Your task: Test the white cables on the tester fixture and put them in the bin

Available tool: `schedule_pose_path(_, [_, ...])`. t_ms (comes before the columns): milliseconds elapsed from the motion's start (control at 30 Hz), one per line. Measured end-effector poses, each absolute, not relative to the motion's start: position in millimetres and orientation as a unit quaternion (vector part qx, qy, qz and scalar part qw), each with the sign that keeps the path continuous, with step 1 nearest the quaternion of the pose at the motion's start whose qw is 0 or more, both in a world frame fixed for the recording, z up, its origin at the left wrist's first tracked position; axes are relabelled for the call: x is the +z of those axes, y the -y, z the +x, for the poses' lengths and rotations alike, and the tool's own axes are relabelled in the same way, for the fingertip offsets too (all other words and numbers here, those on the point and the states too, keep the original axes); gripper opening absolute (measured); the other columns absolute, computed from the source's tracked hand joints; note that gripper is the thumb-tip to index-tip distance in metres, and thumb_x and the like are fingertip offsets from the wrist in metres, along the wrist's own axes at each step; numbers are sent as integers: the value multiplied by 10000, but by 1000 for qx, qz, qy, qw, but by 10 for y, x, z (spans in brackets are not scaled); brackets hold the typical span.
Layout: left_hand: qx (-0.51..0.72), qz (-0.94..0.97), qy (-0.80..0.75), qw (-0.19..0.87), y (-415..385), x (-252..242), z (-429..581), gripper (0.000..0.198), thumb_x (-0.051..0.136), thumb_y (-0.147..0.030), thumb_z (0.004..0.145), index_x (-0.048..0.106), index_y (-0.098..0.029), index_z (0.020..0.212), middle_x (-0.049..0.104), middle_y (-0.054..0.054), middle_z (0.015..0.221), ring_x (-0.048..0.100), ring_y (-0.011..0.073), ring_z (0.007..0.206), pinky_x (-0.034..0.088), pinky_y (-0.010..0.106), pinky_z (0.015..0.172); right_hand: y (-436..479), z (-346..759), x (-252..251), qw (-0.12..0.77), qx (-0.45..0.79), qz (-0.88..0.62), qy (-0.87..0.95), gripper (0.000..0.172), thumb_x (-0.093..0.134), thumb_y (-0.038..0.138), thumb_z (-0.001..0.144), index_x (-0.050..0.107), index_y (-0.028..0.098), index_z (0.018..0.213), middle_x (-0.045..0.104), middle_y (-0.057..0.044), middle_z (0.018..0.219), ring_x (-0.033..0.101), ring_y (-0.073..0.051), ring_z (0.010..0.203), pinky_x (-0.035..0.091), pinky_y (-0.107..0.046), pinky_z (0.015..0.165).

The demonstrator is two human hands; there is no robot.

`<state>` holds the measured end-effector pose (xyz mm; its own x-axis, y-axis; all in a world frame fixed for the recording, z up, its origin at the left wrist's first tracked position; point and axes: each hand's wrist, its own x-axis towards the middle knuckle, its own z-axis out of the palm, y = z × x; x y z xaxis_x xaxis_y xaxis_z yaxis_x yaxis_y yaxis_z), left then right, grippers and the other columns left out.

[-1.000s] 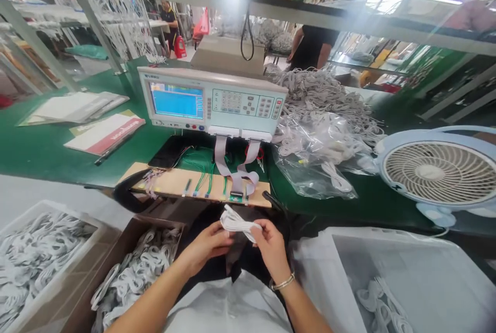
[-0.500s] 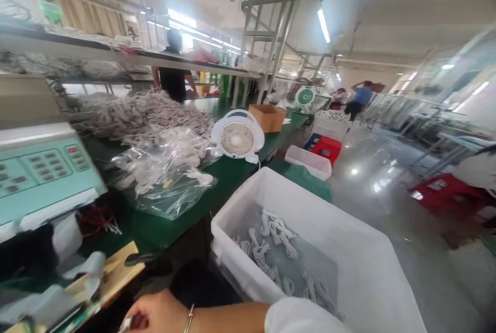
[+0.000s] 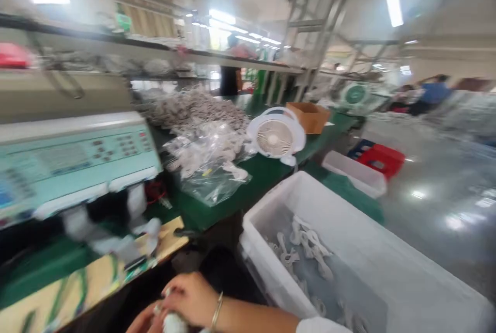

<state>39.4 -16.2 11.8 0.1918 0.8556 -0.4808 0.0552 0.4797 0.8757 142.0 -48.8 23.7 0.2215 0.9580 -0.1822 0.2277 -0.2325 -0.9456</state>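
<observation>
At the bottom edge my right hand (image 3: 194, 297), with a bracelet at the wrist, is closed on a blurred white cord bundle (image 3: 175, 323). The fingers of my left hand (image 3: 146, 318) meet it there, closed against the same bundle; the rest of that hand is cut off by the frame. Right of my hands stands a white plastic bin (image 3: 349, 230), with several tied bundles of whitish cord (image 3: 310, 242) on its floor. To the left lies a tan board (image 3: 96, 276) with green strips and white bands, in front of a pale green machine with buttons (image 3: 85, 157).
On the green table (image 3: 194, 209) are a heap of whitish cords (image 3: 197, 111), a clear plastic bag of cords (image 3: 213, 162), a white fan (image 3: 276, 134) and a cardboard box (image 3: 310, 116). A red stool (image 3: 382, 160) stands beyond the bin. People are farther back.
The view has swung left, so the machine and board show more fully. My left hand has come into view and meets my right hand at the white bundle.
</observation>
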Motion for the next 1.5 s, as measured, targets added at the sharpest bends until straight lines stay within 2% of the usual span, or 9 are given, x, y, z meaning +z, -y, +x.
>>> schedule_pose_path(100, [287, 393, -507, 712, 131, 326, 183, 332, 664, -424, 526, 576, -194, 749, 610, -12, 683, 576, 165, 660, 474, 264, 582, 411, 1492, 429, 457, 463, -614, 446, 162, 520, 179, 704, 579, 162, 854, 581, 23, 659, 519, -84, 561, 385, -168, 515])
schedule_pose_path(200, [330, 327, -490, 738, -39, 456, 204, 263, 642, -356, 580, 516, -180, 729, 561, -29, 672, 537, 104, 626, 456, 223, 592, 203, 1598, 552, 463, 448, -605, 468, 160, 494, 202, 737, 534, 159, 886, 563, 27, 606, 497, -84, 521, 365, -173, 486])
schedule_pose_path(433, [319, 309, -421, 791, -278, 523, 199, 255, 668, -261, 562, 464, -171, 686, 513, -34, 622, 503, 89, 560, 427, 218, 556, -25, 1597, 603, 442, 516, -568, 464, 214, 486, 325, 752, 565, 134, 696, 539, 12, 541, 475, -91, 479, 361, -191, 453])
schedule_pose_path(800, [260, 349, -396, 809, -405, 565, -27, 265, 676, -304, 590, 561, -134, 759, 573, 12, 647, 503, 79, 539, 416, 212, 557, -20, 1552, 577, 451, 482, -592, 462, 278, 477, 378, 758, 603, 132, 790, 544, 3, 567, 462, -96, 494, 359, -195, 462])
schedule_pose_path(933, [275, 345, -401, 803, -405, 507, -9, 255, 665, -305, 611, 559, -121, 753, 597, 36, 668, 516, 82, 547, 429, 207, 547, -20, 1549, 587, 464, 475, -592, 457, 281, 489, 371, 756, 600, 130, 851, 545, 1, 575, 461, -98, 496, 359, -199, 463])
schedule_pose_path(1067, [298, 314, -409, 803, -409, 531, 36, 239, 669, -302, 611, 543, -111, 679, 577, 24, 627, 485, 53, 493, 420, 166, 494, -50, 1515, 577, 493, 516, -563, 416, 260, 537, 361, 728, 610, 120, 788, 544, 4, 535, 445, -88, 463, 338, -196, 446])
schedule_pose_path(1167, [319, 279, -409, 808, -421, 557, 65, 220, 665, -285, 614, 528, -114, 642, 531, -8, 558, 449, 32, 444, 403, 133, 445, -73, 1431, 531, 547, 577, -518, 315, 280, 571, 388, 695, 598, 117, 763, 552, 0, 551, 452, -87, 450, 346, -199, 439])
schedule_pose_path(1300, [352, 257, -430, 790, -436, 554, 117, 202, 659, -270, 613, 529, -116, 627, 515, -19, 529, 430, 25, 416, 395, 116, 406, -85, 1350, 475, 606, 566, -499, 251, 305, 614, 410, 646, 595, 123, 748, 573, -6, 586, 490, -108, 490, 378, -213, 470])
schedule_pose_path(1500, [408, 229, -445, 763, -388, 507, 249, 226, 673, -282, 596, 525, -112, 583, 532, -8, 522, 447, 31, 411, 414, 124, 407, -37, 1477, 516, 565, 546, -508, 353, 256, 605, 365, 674, 608, 143, 801, 610, -16, 655, 530, -133, 590, 417, -229, 562])
